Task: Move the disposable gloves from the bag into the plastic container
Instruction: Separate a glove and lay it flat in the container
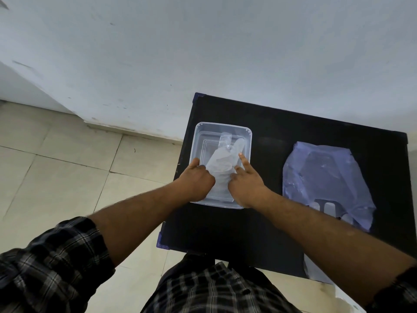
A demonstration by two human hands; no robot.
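A clear plastic container (203,129) stands on the left part of a black table (270,227). Translucent disposable gloves (220,161) lie inside it, fingers pointing away from me. My left hand (195,180) is curled over the container's near left side, its fingers on the gloves' left edge. My right hand (246,184) rests on the gloves' right edge with the index finger stretched forward. A pale purple plastic bag (325,184) lies flat on the right part of the table, apart from both hands.
The table stands against a white wall (203,53). Beige floor tiles (67,168) spread to the left. A strip of plastic (316,272) hangs over the table's near edge on the right.
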